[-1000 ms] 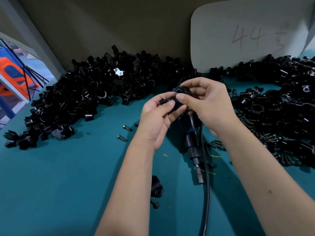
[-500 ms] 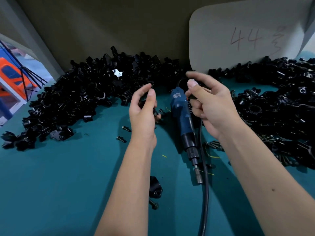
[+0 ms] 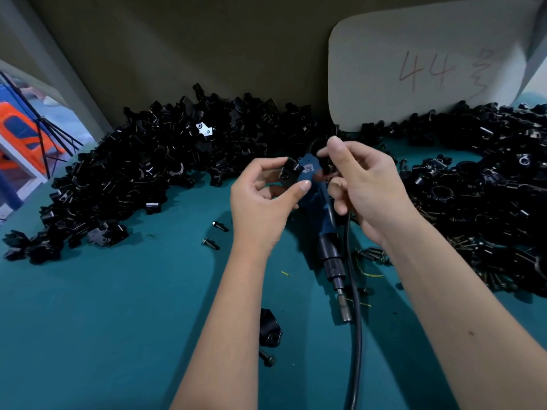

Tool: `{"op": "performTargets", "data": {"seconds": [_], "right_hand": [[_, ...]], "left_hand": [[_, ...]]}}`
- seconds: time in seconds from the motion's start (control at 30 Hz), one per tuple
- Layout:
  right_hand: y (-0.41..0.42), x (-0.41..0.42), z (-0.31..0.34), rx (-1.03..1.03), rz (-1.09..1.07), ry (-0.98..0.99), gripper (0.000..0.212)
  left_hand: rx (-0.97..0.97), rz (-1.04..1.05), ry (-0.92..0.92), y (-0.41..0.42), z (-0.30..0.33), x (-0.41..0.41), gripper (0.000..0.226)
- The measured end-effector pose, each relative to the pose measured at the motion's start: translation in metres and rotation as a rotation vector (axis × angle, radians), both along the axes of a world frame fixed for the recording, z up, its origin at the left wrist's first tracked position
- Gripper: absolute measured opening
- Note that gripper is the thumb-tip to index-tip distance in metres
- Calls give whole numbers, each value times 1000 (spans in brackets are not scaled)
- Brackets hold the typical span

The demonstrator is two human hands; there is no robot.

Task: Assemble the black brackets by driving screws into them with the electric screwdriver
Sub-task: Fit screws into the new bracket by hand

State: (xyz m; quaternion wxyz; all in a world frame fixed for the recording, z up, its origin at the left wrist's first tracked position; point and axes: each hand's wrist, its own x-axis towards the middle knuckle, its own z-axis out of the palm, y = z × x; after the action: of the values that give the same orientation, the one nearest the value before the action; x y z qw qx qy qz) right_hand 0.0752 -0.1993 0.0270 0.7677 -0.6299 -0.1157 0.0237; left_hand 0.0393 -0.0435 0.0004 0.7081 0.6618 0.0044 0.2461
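My left hand [image 3: 260,202] pinches a small black bracket [image 3: 288,170] between thumb and fingers, held above the table. My right hand [image 3: 367,190] is beside it, fingers curled around a small dark piece [image 3: 327,164] whose shape I cannot make out. The blue electric screwdriver [image 3: 321,220] lies on the teal table [image 3: 118,321] under both hands, its bit [image 3: 343,306] pointing toward me and its black cord [image 3: 355,335] running to the front edge.
A big heap of black brackets [image 3: 165,161] fills the back left, another heap [image 3: 479,196] the right. Loose screws [image 3: 211,243] lie left of my hands. One bracket [image 3: 269,329] with a screw [image 3: 267,359] lies near my left forearm. A white board [image 3: 423,63] leans at the back.
My hands drew apart over the screwdriver, then came back together. The left hand now holds a bracket up near the right hand's fingertips. The screwdriver has stayed on the table.
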Motion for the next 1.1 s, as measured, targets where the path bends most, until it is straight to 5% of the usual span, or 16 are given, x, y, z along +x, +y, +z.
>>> {"op": "performTargets", "data": {"seconds": [0.23,0.47,0.7,1.1], "right_hand": [[2,1,-6,-398,-164,-311,29],[0,7,-13,-206,169,-197,22],[0,15,-17,-467,-51,-322,31],[-7,12,-14,-465,157,-394,37]], "left_hand": [[67,-144,18,-6,3,-2,33],[-170,-126,69,-5,0,2,21],[-145,-98,73,2,0,2,26],[-244,-226,83,5,6,-4,18]]}}
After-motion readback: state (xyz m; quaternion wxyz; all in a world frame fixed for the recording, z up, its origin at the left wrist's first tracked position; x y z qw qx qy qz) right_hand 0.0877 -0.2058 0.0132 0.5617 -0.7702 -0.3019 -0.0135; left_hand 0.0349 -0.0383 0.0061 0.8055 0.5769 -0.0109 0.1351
